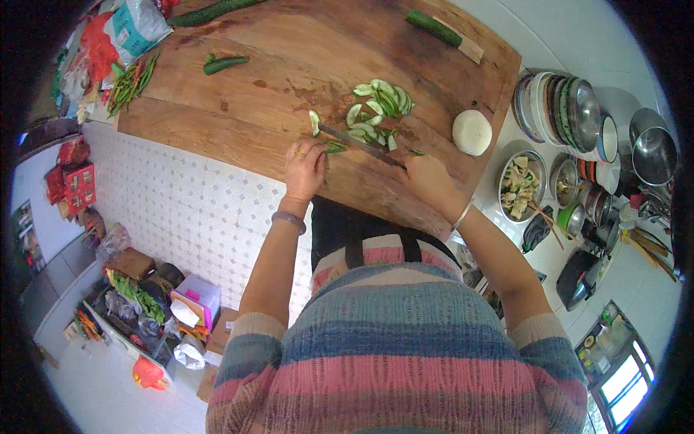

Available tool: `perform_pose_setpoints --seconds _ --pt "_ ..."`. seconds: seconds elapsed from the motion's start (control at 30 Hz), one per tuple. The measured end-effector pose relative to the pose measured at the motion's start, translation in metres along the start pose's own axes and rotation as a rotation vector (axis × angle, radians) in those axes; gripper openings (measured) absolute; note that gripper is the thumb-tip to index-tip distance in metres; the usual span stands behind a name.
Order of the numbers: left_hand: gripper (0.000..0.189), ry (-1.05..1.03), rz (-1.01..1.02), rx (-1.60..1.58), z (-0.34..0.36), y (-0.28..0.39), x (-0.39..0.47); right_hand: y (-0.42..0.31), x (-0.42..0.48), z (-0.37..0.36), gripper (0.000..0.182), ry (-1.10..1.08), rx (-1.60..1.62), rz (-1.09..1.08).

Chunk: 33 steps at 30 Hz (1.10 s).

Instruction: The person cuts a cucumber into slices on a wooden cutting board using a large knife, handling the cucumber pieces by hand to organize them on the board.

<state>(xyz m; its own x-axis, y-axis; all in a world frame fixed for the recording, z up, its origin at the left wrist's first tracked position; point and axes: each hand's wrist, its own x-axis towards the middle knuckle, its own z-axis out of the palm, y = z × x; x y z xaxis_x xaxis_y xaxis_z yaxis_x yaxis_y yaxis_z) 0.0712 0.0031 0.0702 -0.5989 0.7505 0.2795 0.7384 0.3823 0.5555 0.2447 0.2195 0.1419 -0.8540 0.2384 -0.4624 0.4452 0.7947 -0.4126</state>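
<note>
My right hand [431, 182] grips a kitchen knife [360, 144], whose blade points left across the wooden board [260, 146]. Close to the knife's tip, my left hand [305, 165] has its fingers curled down on a green cucumber piece [335, 146]; the fingers hide part of it. A single pale cucumber slice [314, 122] stands just beyond my left fingertips. Beyond the blade lies a loose pile of cucumber slices [386, 97], with more slices [366, 129] along the blade's far side.
Farther off lie a cut cucumber [434, 28], a cucumber end [225, 65] and a whole cucumber [214, 12]. Green and red chillies [132, 84] sit at the left edge. A round white object [472, 133] is right of my right hand, near stacked bowls [580, 114] and a filled metal bowl [521, 187].
</note>
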Motion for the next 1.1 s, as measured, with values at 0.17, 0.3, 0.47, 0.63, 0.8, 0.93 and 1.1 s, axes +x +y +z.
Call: perform_pose_setpoints --seconds 0.17,0.3,0.47,0.63,0.8,0.93,1.1 --pt "0.022 -0.027 -0.079 -0.011 0.003 0.004 -0.002 -0.008 0.005 0.002 0.027 -0.051 -0.049 0.014" --pt "0.021 -0.014 -0.053 0.005 0.004 0.003 0.000 -0.013 0.007 0.005 0.026 -0.007 -0.031 -0.014" --pt "0.021 -0.030 -0.113 -0.027 0.004 0.004 -0.001 -0.015 0.012 0.004 0.033 -0.010 -0.092 -0.020" --pt "0.026 -0.035 -0.092 -0.050 0.006 0.000 -0.003 -0.014 0.026 0.019 0.035 -0.005 -0.044 -0.025" --pt "0.025 -0.026 -0.050 -0.005 0.007 0.000 -0.005 -0.011 0.023 0.008 0.035 0.055 0.013 -0.007" --pt "0.022 -0.015 -0.090 0.030 0.008 0.003 -0.008 -0.015 0.012 0.002 0.035 0.012 -0.035 -0.041" --pt "0.020 0.010 -0.080 -0.001 0.010 0.001 -0.010 -0.027 0.005 -0.006 0.033 -0.072 -0.064 0.006"
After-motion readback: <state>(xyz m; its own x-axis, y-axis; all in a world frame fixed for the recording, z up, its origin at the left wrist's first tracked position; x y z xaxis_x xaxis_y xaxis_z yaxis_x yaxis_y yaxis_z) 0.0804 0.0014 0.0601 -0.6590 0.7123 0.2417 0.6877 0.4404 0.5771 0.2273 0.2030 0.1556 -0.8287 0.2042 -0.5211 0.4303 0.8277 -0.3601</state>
